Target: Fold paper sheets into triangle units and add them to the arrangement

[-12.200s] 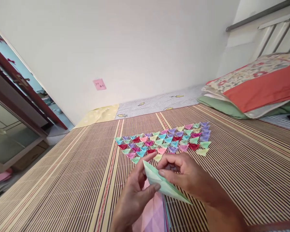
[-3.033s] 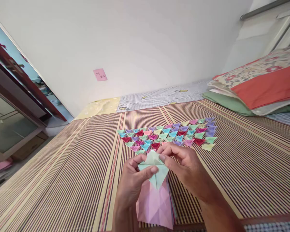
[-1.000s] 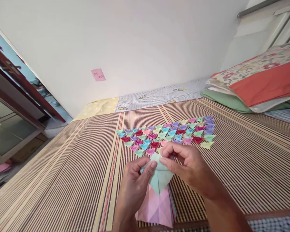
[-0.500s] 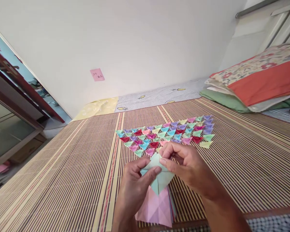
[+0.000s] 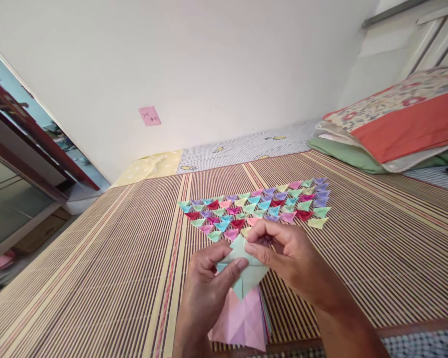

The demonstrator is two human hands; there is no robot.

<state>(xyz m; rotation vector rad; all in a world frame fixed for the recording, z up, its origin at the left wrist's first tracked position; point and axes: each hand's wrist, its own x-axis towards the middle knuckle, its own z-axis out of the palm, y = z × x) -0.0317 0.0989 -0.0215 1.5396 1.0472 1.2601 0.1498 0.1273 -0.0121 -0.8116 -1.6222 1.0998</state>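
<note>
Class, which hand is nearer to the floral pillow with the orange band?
Right. The right hand pinches the upper right edge of the green paper, and the floral pillow lies beyond it to the right; the left hand, on the paper's left side, is farther.

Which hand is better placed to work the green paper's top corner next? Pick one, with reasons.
Probably the right hand: its thumb and fingers pinch the pale green paper right beside that corner. The left hand seems better kept steadying, its thumb lying across the middle.
</note>
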